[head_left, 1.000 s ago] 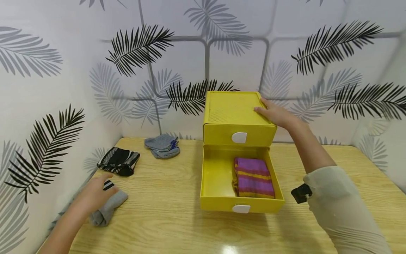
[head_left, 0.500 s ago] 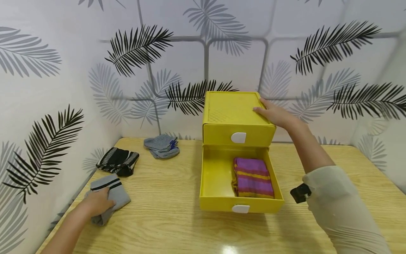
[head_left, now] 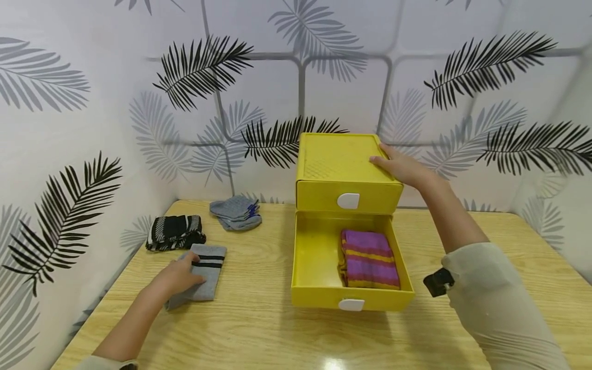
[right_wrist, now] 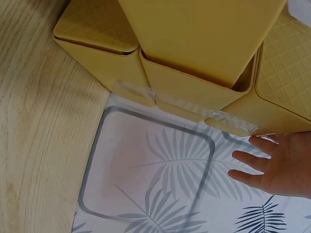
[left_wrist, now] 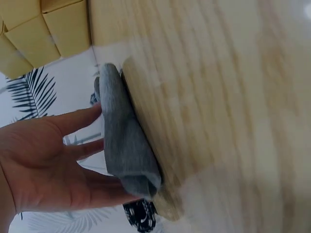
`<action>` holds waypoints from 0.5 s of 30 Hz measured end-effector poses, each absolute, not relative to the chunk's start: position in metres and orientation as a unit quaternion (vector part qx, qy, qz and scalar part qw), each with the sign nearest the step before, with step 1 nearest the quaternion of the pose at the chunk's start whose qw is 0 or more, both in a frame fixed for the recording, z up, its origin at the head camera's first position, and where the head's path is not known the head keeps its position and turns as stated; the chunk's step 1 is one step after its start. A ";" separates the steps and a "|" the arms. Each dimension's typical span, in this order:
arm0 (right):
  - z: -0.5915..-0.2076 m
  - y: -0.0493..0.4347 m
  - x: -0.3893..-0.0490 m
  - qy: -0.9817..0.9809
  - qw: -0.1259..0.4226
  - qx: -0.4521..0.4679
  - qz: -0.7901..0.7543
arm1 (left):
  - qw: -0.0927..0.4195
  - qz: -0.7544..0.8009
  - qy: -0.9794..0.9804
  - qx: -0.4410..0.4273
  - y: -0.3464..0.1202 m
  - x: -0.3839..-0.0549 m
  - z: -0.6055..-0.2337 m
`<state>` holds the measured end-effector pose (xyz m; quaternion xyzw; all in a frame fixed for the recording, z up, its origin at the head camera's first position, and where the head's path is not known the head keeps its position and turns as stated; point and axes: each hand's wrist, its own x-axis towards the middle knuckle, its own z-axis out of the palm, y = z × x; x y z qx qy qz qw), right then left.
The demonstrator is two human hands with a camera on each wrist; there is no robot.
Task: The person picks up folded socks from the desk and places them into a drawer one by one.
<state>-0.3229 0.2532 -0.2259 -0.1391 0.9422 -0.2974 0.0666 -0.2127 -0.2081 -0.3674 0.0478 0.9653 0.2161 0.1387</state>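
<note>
My left hand (head_left: 178, 280) pinches a folded pair of grey socks (head_left: 210, 277) with two black stripes, at the left of the table. In the left wrist view the thumb and fingers lie along the bundle (left_wrist: 126, 131), close over the wood. A yellow two-drawer box (head_left: 342, 156) stands right of centre, its lower drawer (head_left: 319, 257) pulled out. Purple socks (head_left: 370, 257) with yellow and dark red stripes lie folded in that drawer's right half. My right hand (head_left: 400, 164) rests on the box's top right edge; the right wrist view shows its fingers (right_wrist: 250, 178) straight along the side.
Black-and-white patterned folded socks (head_left: 174, 232) lie just behind the left hand. Farther back, grey-blue socks (head_left: 238, 211) with blue marks lie near the table's rear edge. A leaf-patterned wall covering (head_left: 342, 92) borders the table at the back and sides.
My left hand has taken hold of the striped grey socks and carried them right and slightly away from me. The black-and-white socks have shifted slightly. My right hand stays on the box.
</note>
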 end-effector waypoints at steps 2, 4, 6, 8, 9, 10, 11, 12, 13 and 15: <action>-0.226 0.253 -0.323 0.941 0.068 -0.140 -0.300 | 0.142 0.189 0.971 0.024 -0.204 -0.213 -0.366; -0.226 0.252 -0.323 0.941 0.068 -0.141 -0.301 | 0.141 0.167 0.976 0.016 -0.203 -0.214 -0.365; -0.226 0.251 -0.324 0.941 0.068 -0.140 -0.301 | 0.139 0.163 0.977 0.012 -0.204 -0.214 -0.364; -0.226 0.250 -0.324 0.941 0.067 -0.140 -0.300 | 0.136 0.184 0.973 0.018 -0.208 -0.215 -0.364; -0.226 0.250 -0.324 0.941 0.067 -0.140 -0.300 | 0.134 0.204 0.969 0.026 -0.211 -0.217 -0.365; -0.226 0.250 -0.324 0.941 0.067 -0.141 -0.301 | 0.133 0.225 0.965 0.035 -0.214 -0.218 -0.366; -0.226 0.251 -0.324 0.940 0.067 -0.141 -0.303 | 0.136 0.254 0.957 0.042 -0.218 -0.221 -0.368; -0.226 0.251 -0.324 0.940 0.068 -0.142 -0.303 | 0.140 0.280 0.948 0.051 -0.222 -0.223 -0.369; -0.226 0.252 -0.323 0.939 0.068 -0.142 -0.304 | 0.149 0.307 0.938 0.054 -0.226 -0.225 -0.370; -0.226 0.253 -0.322 0.939 0.071 -0.143 -0.306 | 0.167 0.361 0.916 0.057 -0.233 -0.227 -0.372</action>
